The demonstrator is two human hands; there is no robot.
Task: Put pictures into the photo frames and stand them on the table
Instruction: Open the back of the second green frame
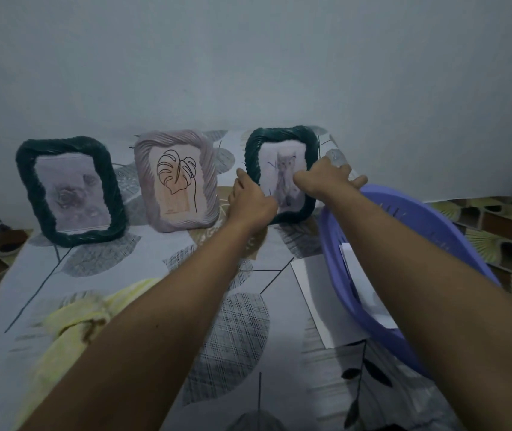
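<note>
Three photo frames stand in a row at the back of the table by the wall. A dark green frame with a rose picture is at the left. A pale pink frame with a leaf drawing is in the middle. A second dark green frame holds a cat picture at the right. My left hand grips this frame's lower left edge. My right hand holds its right side, fingers reaching behind it and covering part of the cat picture.
A purple plastic basket with white papers inside sits at the right, under my right forearm. A white sheet lies beside it. A yellow cloth is crumpled at the front left. The leaf-patterned tablecloth covers the table.
</note>
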